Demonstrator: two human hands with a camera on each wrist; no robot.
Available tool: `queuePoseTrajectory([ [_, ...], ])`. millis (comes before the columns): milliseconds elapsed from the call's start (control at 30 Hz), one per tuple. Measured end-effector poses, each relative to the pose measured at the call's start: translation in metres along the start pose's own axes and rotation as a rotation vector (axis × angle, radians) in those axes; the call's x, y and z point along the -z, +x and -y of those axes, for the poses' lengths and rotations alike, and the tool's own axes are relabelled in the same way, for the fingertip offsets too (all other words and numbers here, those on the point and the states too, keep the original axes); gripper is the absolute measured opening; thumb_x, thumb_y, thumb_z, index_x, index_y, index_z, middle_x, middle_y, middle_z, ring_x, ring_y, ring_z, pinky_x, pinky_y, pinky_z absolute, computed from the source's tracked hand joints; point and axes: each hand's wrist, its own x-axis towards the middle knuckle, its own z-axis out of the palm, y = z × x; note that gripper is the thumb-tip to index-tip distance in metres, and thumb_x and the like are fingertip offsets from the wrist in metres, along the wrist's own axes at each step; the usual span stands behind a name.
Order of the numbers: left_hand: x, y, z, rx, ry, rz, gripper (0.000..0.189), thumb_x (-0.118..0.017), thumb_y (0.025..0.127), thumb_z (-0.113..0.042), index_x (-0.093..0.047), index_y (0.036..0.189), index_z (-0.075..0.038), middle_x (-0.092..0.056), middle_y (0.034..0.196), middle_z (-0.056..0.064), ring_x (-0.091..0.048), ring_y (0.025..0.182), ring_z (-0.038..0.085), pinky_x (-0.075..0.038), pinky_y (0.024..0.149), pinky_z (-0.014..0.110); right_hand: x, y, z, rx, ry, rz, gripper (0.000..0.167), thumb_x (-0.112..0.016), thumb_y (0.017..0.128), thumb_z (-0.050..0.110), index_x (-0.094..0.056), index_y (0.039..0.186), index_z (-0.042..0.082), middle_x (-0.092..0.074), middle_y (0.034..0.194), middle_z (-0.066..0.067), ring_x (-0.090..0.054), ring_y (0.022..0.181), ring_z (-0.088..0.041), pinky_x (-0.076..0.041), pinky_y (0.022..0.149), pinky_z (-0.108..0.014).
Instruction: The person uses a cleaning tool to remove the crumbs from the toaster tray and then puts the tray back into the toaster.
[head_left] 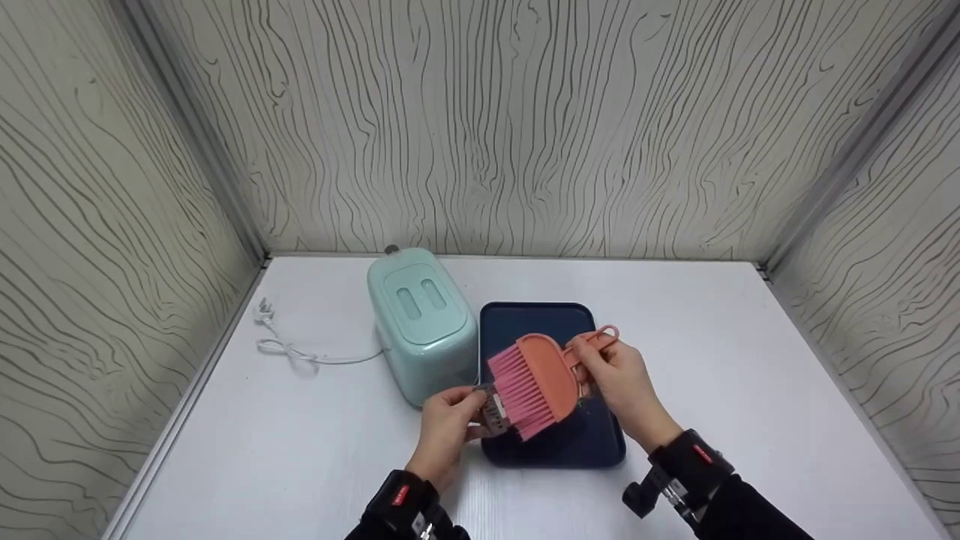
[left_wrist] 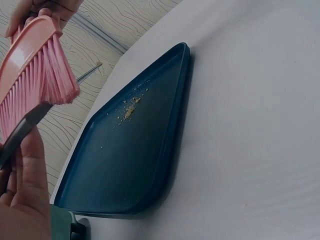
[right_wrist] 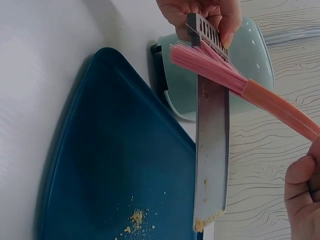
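My left hand (head_left: 444, 429) grips the dark slotted end of a metal crumb tray (right_wrist: 212, 145), a long shallow strip held tilted over the blue tray (head_left: 596, 448). Yellowish crumbs (right_wrist: 205, 222) cling along its lower end. My right hand (head_left: 628, 384) pinches the handle of a small brush (head_left: 551, 371) with an orange head and pink bristles. Those bristles (right_wrist: 202, 64) touch the crumb tray near its slotted end. On the blue tray lies a little pile of crumbs (left_wrist: 130, 108). In the head view the brush hides most of the crumb tray.
A mint-green toaster (head_left: 439, 367) with a lid on top stands just left of the blue tray. Its white cord (head_left: 330, 361) and plug (head_left: 263, 311) lie on the white table (head_left: 315, 450) to the left. Patterned panels (head_left: 480, 135) enclose the back and both sides.
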Motion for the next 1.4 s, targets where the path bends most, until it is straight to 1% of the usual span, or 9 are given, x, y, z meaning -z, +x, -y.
queuePoseTrajectory([
  [200,0.002,0.0,0.001,-0.006,0.026,-0.017,0.024,-0.065,0.093,-0.01,-0.069,0.109,0.008,-0.069,0.085,0.008,-0.067,0.071,0.015,-0.062,0.062,0.029,0.008,0.002,-0.005,-0.001,-0.049,-0.034,0.023,-0.064,0.102,0.023,-0.071,0.099,0.001,-0.06,0.063,-0.006,-0.054,0.05,-0.011,-0.051,0.049,-0.024],
  [333,0.003,0.001,0.001,-0.011,0.039,-0.019,0.024,-0.064,0.095,-0.01,-0.069,0.109,0.008,-0.07,0.086,0.008,-0.067,0.072,0.015,-0.062,0.062,0.029,0.014,0.004,-0.007,0.007,-0.087,-0.053,0.026,-0.065,0.102,0.026,-0.07,0.099,0.0,-0.06,0.064,-0.006,-0.054,0.05,-0.012,-0.052,0.049,-0.024],
  [533,0.004,0.002,0.0,-0.025,0.048,-0.024,0.023,-0.064,0.095,-0.01,-0.07,0.108,0.008,-0.069,0.086,0.007,-0.067,0.074,0.015,-0.062,0.064,0.03,0.026,0.007,-0.011,0.015,-0.149,-0.083,0.026,-0.064,0.103,0.026,-0.071,0.1,0.001,-0.061,0.066,-0.006,-0.055,0.052,-0.012,-0.052,0.05,-0.024],
  [667,0.004,0.002,-0.001,-0.033,0.04,-0.026,0.021,-0.063,0.095,-0.009,-0.07,0.106,0.008,-0.068,0.084,0.006,-0.067,0.073,0.015,-0.062,0.063,0.03,0.032,0.008,-0.012,0.006,-0.164,-0.087,0.03,-0.064,0.102,0.03,-0.07,0.101,0.001,-0.06,0.066,-0.006,-0.055,0.053,-0.012,-0.051,0.05,-0.024],
  [800,0.005,0.001,-0.001,-0.037,0.039,-0.021,0.022,-0.063,0.095,-0.009,-0.069,0.107,0.009,-0.068,0.085,0.007,-0.068,0.073,0.015,-0.062,0.064,0.031,0.038,0.008,-0.014,-0.001,-0.197,-0.098,0.034,-0.064,0.102,0.034,-0.071,0.101,0.001,-0.059,0.065,-0.005,-0.055,0.052,-0.011,-0.051,0.051,-0.024],
  [1100,0.008,0.002,0.0,-0.045,0.049,-0.019,0.022,-0.062,0.096,-0.007,-0.069,0.108,0.01,-0.067,0.083,0.006,-0.067,0.073,0.014,-0.062,0.064,0.03,0.049,0.011,-0.021,0.019,-0.247,-0.143,0.033,-0.065,0.101,0.034,-0.071,0.097,0.002,-0.059,0.063,-0.004,-0.055,0.05,-0.01,-0.049,0.048,-0.023],
  [1267,0.009,0.003,0.0,-0.04,0.04,-0.019,0.022,-0.062,0.095,-0.007,-0.068,0.108,0.01,-0.066,0.084,0.006,-0.068,0.073,0.015,-0.063,0.064,0.031,0.054,0.011,-0.023,0.018,-0.269,-0.152,0.033,-0.065,0.102,0.033,-0.07,0.099,0.001,-0.059,0.063,-0.004,-0.055,0.051,-0.01,-0.049,0.048,-0.023],
  [1400,0.009,0.003,0.001,-0.035,0.033,-0.032,0.021,-0.063,0.095,-0.007,-0.068,0.107,0.01,-0.067,0.083,0.007,-0.068,0.072,0.016,-0.063,0.064,0.032,0.055,0.01,-0.023,0.042,-0.289,-0.161,0.03,-0.064,0.102,0.029,-0.07,0.104,-0.001,-0.06,0.064,-0.004,-0.055,0.051,-0.01,-0.05,0.048,-0.023],
])
